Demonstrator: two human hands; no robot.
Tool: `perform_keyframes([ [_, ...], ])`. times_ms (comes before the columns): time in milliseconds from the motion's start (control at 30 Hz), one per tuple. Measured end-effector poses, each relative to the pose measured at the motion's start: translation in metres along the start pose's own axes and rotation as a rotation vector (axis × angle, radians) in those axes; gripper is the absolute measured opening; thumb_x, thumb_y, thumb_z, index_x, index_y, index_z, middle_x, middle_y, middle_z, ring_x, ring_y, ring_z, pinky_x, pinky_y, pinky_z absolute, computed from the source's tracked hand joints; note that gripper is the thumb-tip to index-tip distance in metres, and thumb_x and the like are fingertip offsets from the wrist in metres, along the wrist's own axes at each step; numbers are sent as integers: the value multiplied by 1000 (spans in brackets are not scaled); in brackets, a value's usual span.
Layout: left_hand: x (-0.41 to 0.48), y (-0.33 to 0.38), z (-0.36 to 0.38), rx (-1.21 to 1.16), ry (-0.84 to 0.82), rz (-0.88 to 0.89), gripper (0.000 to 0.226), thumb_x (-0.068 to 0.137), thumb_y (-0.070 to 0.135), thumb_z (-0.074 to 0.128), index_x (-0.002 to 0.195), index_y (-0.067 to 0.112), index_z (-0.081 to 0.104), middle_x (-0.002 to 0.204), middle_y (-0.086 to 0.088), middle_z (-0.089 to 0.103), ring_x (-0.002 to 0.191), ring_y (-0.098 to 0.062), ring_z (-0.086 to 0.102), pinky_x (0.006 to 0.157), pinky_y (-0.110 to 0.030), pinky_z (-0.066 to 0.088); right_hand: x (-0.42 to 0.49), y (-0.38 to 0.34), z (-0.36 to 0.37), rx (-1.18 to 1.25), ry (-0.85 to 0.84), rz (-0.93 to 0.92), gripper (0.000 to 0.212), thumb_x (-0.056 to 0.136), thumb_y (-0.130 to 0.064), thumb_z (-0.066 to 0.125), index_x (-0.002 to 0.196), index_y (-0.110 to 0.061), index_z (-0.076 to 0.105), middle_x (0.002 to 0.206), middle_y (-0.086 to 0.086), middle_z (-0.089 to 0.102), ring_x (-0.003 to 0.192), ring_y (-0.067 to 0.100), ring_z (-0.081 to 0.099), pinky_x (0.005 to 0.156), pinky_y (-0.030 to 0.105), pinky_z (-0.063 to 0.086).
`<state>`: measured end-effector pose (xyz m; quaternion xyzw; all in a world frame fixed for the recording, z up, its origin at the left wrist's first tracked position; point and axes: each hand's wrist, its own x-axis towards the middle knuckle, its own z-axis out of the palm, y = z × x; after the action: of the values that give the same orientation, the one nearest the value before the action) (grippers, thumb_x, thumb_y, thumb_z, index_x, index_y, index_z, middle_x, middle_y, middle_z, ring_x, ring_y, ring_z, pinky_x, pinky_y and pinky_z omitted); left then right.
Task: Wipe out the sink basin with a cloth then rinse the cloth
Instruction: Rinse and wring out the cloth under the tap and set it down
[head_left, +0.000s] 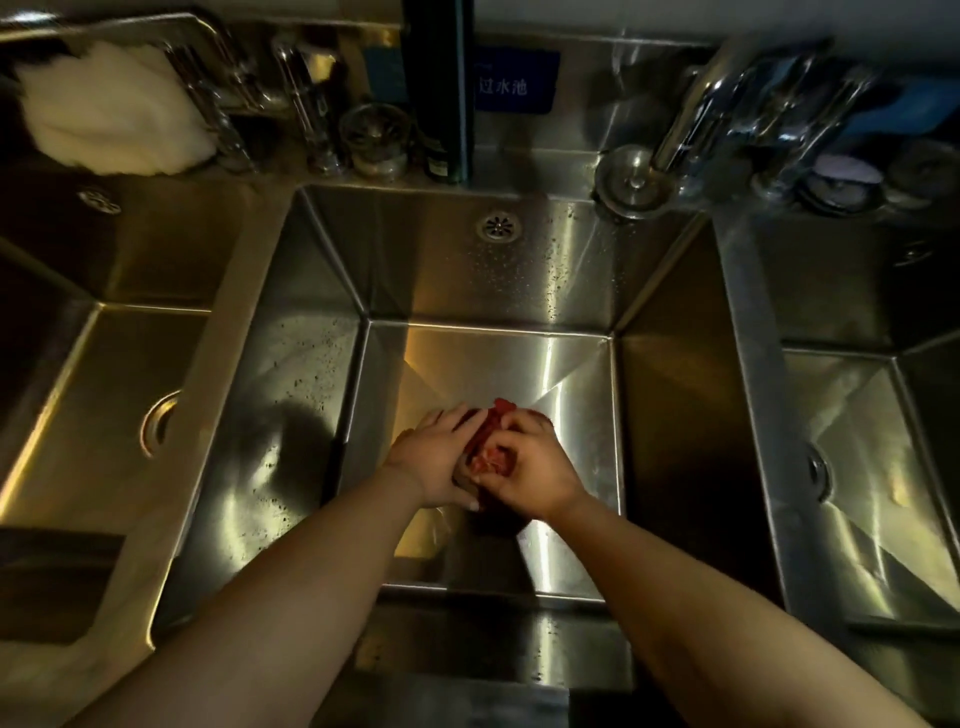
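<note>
Largely hidden, red cloth (485, 441) sits between left hand (434, 462) and right hand (530, 467).

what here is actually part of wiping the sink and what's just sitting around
In the job: red cloth, left hand pressed to it, right hand gripping it, middle sink basin.
Lying about: white cloth back left, blue sign, drain strainer on the ledge, left basin, right basin.

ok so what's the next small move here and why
Probably open out the red cloth, now bunched between the left hand and right hand, and press it onto the sink basin's left wall, which looks speckled with droplets; no water is seen running.
</note>
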<state>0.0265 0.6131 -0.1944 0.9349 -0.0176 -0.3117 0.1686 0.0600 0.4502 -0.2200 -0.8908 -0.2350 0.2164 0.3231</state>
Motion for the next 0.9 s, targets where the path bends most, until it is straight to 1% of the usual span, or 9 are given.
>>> perform_keyframes([
  [67, -9, 5, -10, -23, 33, 16, 123, 63, 47, 81, 151, 26, -2, 158, 2, 11, 143, -25, 13, 114, -43, 26, -4, -10, -9, 22, 25, -34, 41, 68, -36, 78, 105, -22, 69, 124, 2, 53, 121, 28, 39, 100, 24, 31],
  [167, -22, 9, -22, -48, 83, 19, 117, 63, 45, 81, 151, 24, 7, 153, -2, 26, 139, -24, 25, 111, -41, 31, -6, -24, -20, 37, 33, -69, 46, 65, -38, 80, 107, -23, 69, 122, 1, 55, 120, 26, 42, 103, 28, 33],
  [267, -36, 15, -31, -57, 150, 11, 88, 69, 36, 75, 143, 21, 31, 140, -4, 42, 129, -24, 40, 105, -39, 38, -13, -39, -30, 68, 60, -94, 43, 64, -39, 81, 103, -24, 69, 118, 0, 59, 115, 22, 47, 101, 26, 35],
  [367, -50, 19, -42, 33, 185, -5, 70, 73, 32, 72, 134, 20, 41, 132, -4, 48, 124, -23, 44, 103, -36, 38, -19, -54, -38, 51, 63, -118, 42, 67, -41, 79, 104, -25, 68, 117, -1, 61, 114, 22, 50, 101, 28, 36],
  [500, -67, 18, -57, 106, 224, 4, 57, 77, 30, 69, 128, 17, 45, 128, -4, 51, 120, -23, 45, 100, -32, 38, -26, -77, -49, 6, 51, -118, 47, 71, -46, 73, 111, -27, 56, 119, -3, 56, 115, 23, 46, 100, 34, 38],
  [600, -80, 16, -69, 72, 258, -3, 56, 79, 30, 67, 129, 18, 44, 128, -4, 51, 117, -23, 49, 94, -33, 41, -28, -96, -59, -84, 24, -158, 72, 66, -51, 75, 126, -24, 44, 127, -1, 50, 120, 22, 37, 99, 31, 35],
  [667, -90, 11, -78, 73, 274, -8, 59, 80, 28, 68, 131, 17, 41, 130, -4, 50, 119, -23, 49, 95, -34, 42, -26, -109, -62, -172, -30, -202, 88, 61, -45, 81, 134, -22, 37, 135, 2, 44, 126, 23, 31, 104, 33, 31],
  [800, -107, -3, -97, 113, 316, 8, 65, 79, 28, 68, 135, 18, 36, 132, -4, 47, 121, -23, 47, 100, -37, 42, -23, -138, -62, -150, 31, -237, 87, 65, -36, 80, 137, -17, 35, 137, 7, 42, 128, 25, 32, 108, 37, 31],
  [900, -117, -11, -117, 172, 336, 0, 71, 80, 31, 65, 141, 21, 30, 137, -4, 42, 127, -25, 43, 108, -46, 33, -19, -157, -62, -82, 138, -226, 82, 65, -36, 78, 133, -13, 39, 132, 9, 44, 124, 26, 36, 106, 36, 33],
])
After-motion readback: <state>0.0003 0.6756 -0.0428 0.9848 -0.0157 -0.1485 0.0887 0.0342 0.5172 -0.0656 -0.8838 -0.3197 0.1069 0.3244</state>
